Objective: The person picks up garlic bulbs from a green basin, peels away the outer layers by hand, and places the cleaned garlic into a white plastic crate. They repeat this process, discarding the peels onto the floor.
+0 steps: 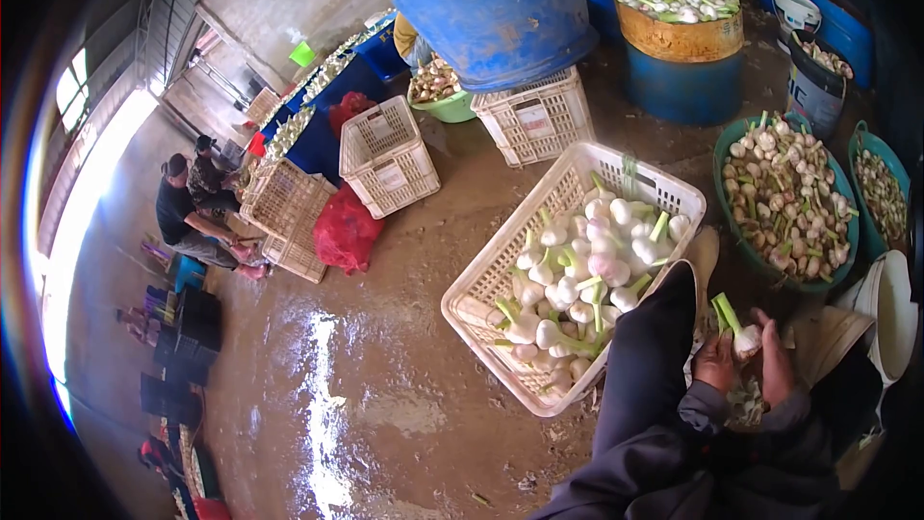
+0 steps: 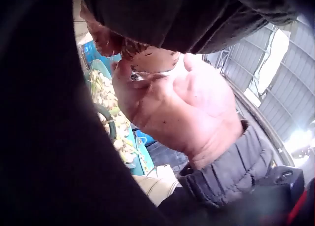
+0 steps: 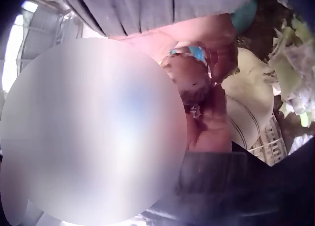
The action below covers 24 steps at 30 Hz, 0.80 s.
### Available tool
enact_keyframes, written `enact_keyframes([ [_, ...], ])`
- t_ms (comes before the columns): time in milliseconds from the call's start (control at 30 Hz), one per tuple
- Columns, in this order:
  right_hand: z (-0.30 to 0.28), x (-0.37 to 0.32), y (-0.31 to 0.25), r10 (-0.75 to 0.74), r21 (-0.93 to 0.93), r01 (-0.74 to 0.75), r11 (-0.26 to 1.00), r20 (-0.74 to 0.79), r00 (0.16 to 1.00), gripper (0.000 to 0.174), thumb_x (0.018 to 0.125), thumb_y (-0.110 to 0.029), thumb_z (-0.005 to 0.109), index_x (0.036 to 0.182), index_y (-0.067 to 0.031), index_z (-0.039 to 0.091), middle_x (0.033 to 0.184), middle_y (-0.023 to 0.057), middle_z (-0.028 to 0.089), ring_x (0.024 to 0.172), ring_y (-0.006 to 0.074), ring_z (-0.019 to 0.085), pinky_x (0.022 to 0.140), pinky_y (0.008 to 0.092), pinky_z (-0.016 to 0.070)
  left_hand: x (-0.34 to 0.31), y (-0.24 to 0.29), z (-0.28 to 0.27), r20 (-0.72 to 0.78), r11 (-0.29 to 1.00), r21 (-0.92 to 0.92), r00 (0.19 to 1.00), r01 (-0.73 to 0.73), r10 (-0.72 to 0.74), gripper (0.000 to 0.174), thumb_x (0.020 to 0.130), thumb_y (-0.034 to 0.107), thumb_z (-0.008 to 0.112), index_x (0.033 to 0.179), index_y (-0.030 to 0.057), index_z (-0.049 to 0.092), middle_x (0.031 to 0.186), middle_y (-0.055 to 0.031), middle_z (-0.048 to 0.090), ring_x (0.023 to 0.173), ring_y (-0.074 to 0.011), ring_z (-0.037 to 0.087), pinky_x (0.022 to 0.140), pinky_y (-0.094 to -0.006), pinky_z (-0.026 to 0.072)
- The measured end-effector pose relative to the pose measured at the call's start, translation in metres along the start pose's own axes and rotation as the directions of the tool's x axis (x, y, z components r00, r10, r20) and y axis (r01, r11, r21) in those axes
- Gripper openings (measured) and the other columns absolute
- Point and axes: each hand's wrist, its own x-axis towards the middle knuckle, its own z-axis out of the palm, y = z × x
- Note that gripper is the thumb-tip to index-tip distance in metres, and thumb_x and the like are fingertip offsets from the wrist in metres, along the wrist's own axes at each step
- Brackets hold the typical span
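Observation:
In the head view, a white garlic bulb [image 1: 745, 340] with a thick green stem sits between the two hands at the lower right. My left hand [image 1: 714, 363] has its fingers curled at the bulb's left side and grips it. On its other side, my right hand [image 1: 776, 368] holds the bulb, with fingers pointing up along it. The left hand's palm [image 2: 172, 105] fills the middle of the left wrist view, where sleeves hide part of the work. Blur covers much of the right wrist view, and the hands meet around a dirty, rounded surface there.
Left of my knee stands a white crate [image 1: 462, 306] of trimmed garlic. A teal tub [image 1: 842, 270] of garlic stands to the right. Farther off are an empty crate [image 1: 390, 159], a red sack [image 1: 346, 229], a blue barrel [image 1: 683, 87] and seated people.

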Motion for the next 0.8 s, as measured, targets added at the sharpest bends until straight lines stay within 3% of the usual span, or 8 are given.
enact_keyframes([
  [67, -0.013, -0.005, 0.007, -0.278, -0.353, 0.294, 0.888, 0.096, 0.956, 0.055, 0.088, -0.013, 0.054, 0.137, -0.0073, 0.031, 0.110, 0.0052, 0.047, 0.094, 0.0119, 0.047, 0.084, 0.0250, 0.0399, -0.005, 0.019, 0.000, 0.104, 0.962, 0.273, 0.993, 0.027, -0.058, 0.016, 0.094, 0.017, 0.050, 0.087, 0.0031, 0.056, 0.071, -0.0055, 0.060, 0.062, -0.0097, 0.050, 0.059, -0.0272, 0.0440],
  [100, -0.011, -0.008, 0.008, -0.481, -0.702, 0.473, 0.532, 0.210, 0.851, 0.047, 0.086, -0.006, 0.054, 0.131, -0.0066, 0.039, 0.108, 0.0040, 0.045, 0.092, 0.0119, 0.045, 0.083, 0.0258, 0.0406, -0.005, 0.009, 0.001, 0.096, 0.896, 0.419, 0.989, -0.147, 0.117, 0.015, 0.093, 0.015, 0.050, 0.086, 0.0023, 0.056, 0.073, -0.0092, 0.061, 0.064, -0.0112, 0.052, 0.061, -0.0294, 0.0451],
  [200, -0.022, 0.001, 0.031, -0.422, -0.612, 0.395, 0.685, 0.108, 0.900, 0.040, 0.084, -0.004, 0.054, 0.122, -0.0049, 0.043, 0.104, 0.0044, 0.048, 0.089, 0.0109, 0.048, 0.078, 0.0225, 0.0408, 0.000, -0.011, -0.003, 0.110, 0.952, 0.303, 0.994, -0.049, 0.016, 0.015, 0.093, 0.014, 0.049, 0.089, 0.0019, 0.058, 0.074, -0.0102, 0.061, 0.066, -0.0129, 0.055, 0.063, -0.0310, 0.0459],
  [267, -0.019, 0.004, 0.032, -0.258, -0.251, 0.259, 0.933, 0.037, 0.965, 0.031, 0.082, -0.007, 0.054, 0.112, -0.0052, 0.047, 0.093, 0.0049, 0.053, 0.078, 0.0106, 0.052, 0.066, 0.0220, 0.0440, 0.004, -0.015, -0.006, 0.030, 0.952, 0.289, 0.993, 0.097, -0.110, 0.018, 0.093, 0.015, 0.047, 0.093, 0.0013, 0.059, 0.076, -0.0103, 0.063, 0.067, -0.0130, 0.056, 0.064, -0.0306, 0.0465],
  [433, -0.031, 0.005, 0.023, 0.038, 0.205, -0.068, 0.976, 0.147, 0.988, 0.030, 0.079, -0.021, 0.050, 0.108, -0.0131, 0.047, 0.079, 0.0048, 0.057, 0.059, 0.0153, 0.055, 0.046, 0.0269, 0.0417, 0.013, -0.033, -0.013, 0.022, 0.970, 0.204, 0.990, 0.129, -0.137, 0.026, 0.094, 0.019, 0.045, 0.100, -0.0011, 0.060, 0.081, -0.0091, 0.063, 0.069, -0.0130, 0.056, 0.063, -0.0294, 0.0467],
  [633, -0.039, 0.008, 0.009, 0.077, 0.292, -0.157, 0.944, 0.266, 0.961, 0.031, 0.085, -0.024, 0.049, 0.113, -0.0098, 0.047, 0.087, 0.0056, 0.059, 0.069, 0.0174, 0.058, 0.054, 0.0306, 0.0463, 0.013, -0.047, -0.012, 0.057, 0.952, 0.298, 0.994, 0.074, -0.095, 0.028, 0.093, 0.021, 0.045, 0.104, -0.0004, 0.059, 0.089, -0.0150, 0.063, 0.080, -0.0229, 0.059, 0.073, -0.0349, 0.0466],
  [767, -0.053, 0.017, 0.020, 0.000, 0.008, -0.001, 1.000, 0.213, 0.977, 0.031, 0.093, -0.017, 0.051, 0.121, -0.0061, 0.048, 0.105, 0.0043, 0.058, 0.091, 0.0144, 0.056, 0.079, 0.0301, 0.0471, 0.003, -0.060, -0.003, 0.164, 0.998, 0.028, 0.985, -0.059, 0.054, 0.014, 0.092, 0.008, 0.047, 0.101, 0.0019, 0.057, 0.086, -0.0108, 0.061, 0.081, -0.0172, 0.056, 0.074, -0.0319, 0.0460],
  [800, -0.056, 0.019, 0.024, -0.069, -0.108, 0.094, 0.990, 0.209, 0.975, 0.030, 0.092, -0.016, 0.052, 0.121, -0.0056, 0.049, 0.106, 0.0036, 0.057, 0.091, 0.0132, 0.055, 0.081, 0.0289, 0.0459, 0.002, -0.065, -0.003, 0.222, 0.963, 0.236, 0.972, -0.129, 0.076, 0.013, 0.092, 0.004, 0.045, 0.099, 0.0030, 0.056, 0.085, -0.0051, 0.058, 0.081, -0.0118, 0.051, 0.073, -0.0287, 0.0451],
])
